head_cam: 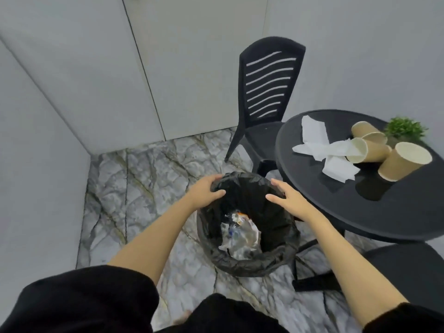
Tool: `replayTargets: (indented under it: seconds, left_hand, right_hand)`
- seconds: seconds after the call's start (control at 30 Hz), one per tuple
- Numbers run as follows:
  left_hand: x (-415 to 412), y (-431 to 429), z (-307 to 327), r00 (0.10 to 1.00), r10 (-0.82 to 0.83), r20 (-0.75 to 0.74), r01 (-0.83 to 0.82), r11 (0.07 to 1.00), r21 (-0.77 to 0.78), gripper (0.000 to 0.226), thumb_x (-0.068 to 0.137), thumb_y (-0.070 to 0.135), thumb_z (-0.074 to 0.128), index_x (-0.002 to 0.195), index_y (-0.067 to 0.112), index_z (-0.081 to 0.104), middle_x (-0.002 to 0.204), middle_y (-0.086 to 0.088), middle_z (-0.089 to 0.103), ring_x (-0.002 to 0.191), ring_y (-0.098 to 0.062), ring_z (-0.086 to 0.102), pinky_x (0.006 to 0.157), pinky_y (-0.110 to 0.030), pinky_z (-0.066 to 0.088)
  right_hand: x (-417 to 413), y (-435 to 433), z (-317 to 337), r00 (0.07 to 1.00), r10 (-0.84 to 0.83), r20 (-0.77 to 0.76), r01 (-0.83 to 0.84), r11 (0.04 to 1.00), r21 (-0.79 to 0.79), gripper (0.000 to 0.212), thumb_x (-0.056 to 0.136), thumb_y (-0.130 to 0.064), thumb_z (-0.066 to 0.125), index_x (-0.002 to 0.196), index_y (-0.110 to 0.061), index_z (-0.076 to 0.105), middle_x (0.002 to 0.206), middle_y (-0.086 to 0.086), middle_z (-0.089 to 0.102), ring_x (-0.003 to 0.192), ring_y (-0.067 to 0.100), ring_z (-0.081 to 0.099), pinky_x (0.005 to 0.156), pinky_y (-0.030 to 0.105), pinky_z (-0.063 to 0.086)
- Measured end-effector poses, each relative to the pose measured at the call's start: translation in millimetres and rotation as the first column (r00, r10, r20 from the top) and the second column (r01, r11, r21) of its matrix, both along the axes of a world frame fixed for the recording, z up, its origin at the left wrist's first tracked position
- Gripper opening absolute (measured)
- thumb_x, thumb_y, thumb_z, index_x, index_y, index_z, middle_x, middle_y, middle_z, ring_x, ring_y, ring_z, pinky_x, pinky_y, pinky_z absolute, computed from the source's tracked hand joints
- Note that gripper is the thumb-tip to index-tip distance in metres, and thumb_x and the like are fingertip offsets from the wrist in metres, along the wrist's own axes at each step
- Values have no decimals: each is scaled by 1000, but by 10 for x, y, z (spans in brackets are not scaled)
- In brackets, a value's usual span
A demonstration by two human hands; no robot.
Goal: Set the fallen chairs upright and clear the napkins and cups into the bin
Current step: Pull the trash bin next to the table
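On the counter (336, 203) the napkins (319, 145) and cups (384, 152) remain uncleared; one chair (266, 92) stands upright, while both hands' fingers (217, 192) rest spread at the bin (249, 227) rim

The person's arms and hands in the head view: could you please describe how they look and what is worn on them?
Both the left hand and right hand are bare, without gloves, rings or watches showing. The forearms are uncovered; loose black sleeves are pushed up near the elbows.
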State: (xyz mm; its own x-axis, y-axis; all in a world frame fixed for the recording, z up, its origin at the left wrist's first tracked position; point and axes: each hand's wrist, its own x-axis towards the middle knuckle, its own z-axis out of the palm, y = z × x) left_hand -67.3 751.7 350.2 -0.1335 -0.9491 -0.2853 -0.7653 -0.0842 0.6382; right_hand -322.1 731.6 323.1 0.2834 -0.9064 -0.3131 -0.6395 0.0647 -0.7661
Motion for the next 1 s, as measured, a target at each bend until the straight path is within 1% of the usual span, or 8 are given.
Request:
replayTargets:
  seconds: [0.17, 0.4, 0.53, 0.7, 0.77, 0.83, 0.9, 1.0]
  left_hand:
    - [166, -581, 51, 980, -201, -13, 201, 980, -14, 54, 92, 24, 53, 141, 11, 34, 149, -9, 36, 137, -23, 34, 109, -30, 29]
    - [133, -1651, -51, 897, -442, 10, 442, 896, -45, 55, 92, 26, 53, 141, 12, 33, 149, -9, 35, 137, -22, 34, 111, -33, 28]
    - [-75, -2185, -78, 812, -583, 7, 583, 812, 3, 54, 92, 26, 53, 142, 15, 34, 149, -6, 36, 138, -21, 33, 111, -35, 29]
    - [-403, -2752, -65, 721, -693, -5, 693, 721, -3, 50, 92, 23, 52, 139, 15, 38, 146, -8, 40, 135, -23, 38, 112, -40, 33]
    - [-593, -2921, -71, 654, -756, -12, 757, 654, 6, 51, 92, 24, 53, 139, 14, 37, 146, -8, 39, 135, -23, 37, 113, -37, 31]
    - [-752, -3032, -84, 614, -788, -33, 789, 615, 3, 50, 92, 23, 52, 139, 14, 37, 147, -7, 38, 135, -23, 37, 112, -33, 28]
    - [-987, -3250, -116, 541, -840, -41, 840, 542, -9, 49, 92, 22, 52, 139, 14, 38, 147, -6, 39, 133, -22, 38, 110, -31, 29]
    - [-1315, -3588, -228, 425, -903, -54, 905, 426, -7, 49, 92, 24, 53, 138, 17, 38, 146, -6, 39, 133, -22, 38, 110, -34, 30]
  right_hand:
    - [200, -157, -12, 984, -180, 0, 180, 984, -4, 65, 87, -41, 56, 143, -24, 28, 152, -2, 30, 139, 16, 28, 111, 33, 24]
    - [415, -697, -69, 916, -401, 24, 402, 914, -52, 62, 89, -36, 55, 143, -22, 28, 151, -1, 30, 138, 18, 30, 110, 33, 25]
    - [456, -926, -85, 831, -551, 71, 553, 833, -8, 63, 88, -38, 56, 143, -24, 28, 151, -3, 31, 137, 17, 30, 110, 35, 26]
    - [442, -1113, -9, 718, -693, 65, 695, 719, -4, 60, 89, -37, 55, 142, -24, 29, 149, -3, 33, 137, 16, 31, 106, 30, 26]
    - [422, -1190, 3, 666, -743, 61, 745, 666, -21, 59, 90, -35, 54, 142, -23, 30, 149, -3, 35, 136, 16, 32, 107, 29, 26]
    - [424, -1256, 6, 625, -778, 58, 780, 624, -32, 58, 90, -34, 55, 141, -23, 31, 148, -3, 36, 136, 15, 32, 106, 28, 25]
    - [378, -1397, -23, 547, -835, 55, 837, 545, -50, 57, 90, -33, 55, 141, -22, 32, 148, -3, 36, 135, 14, 33, 105, 26, 25]
    - [342, -1639, -68, 446, -894, 39, 893, 442, -87, 54, 90, -29, 55, 140, -20, 35, 146, -1, 39, 134, 15, 35, 102, 24, 26]
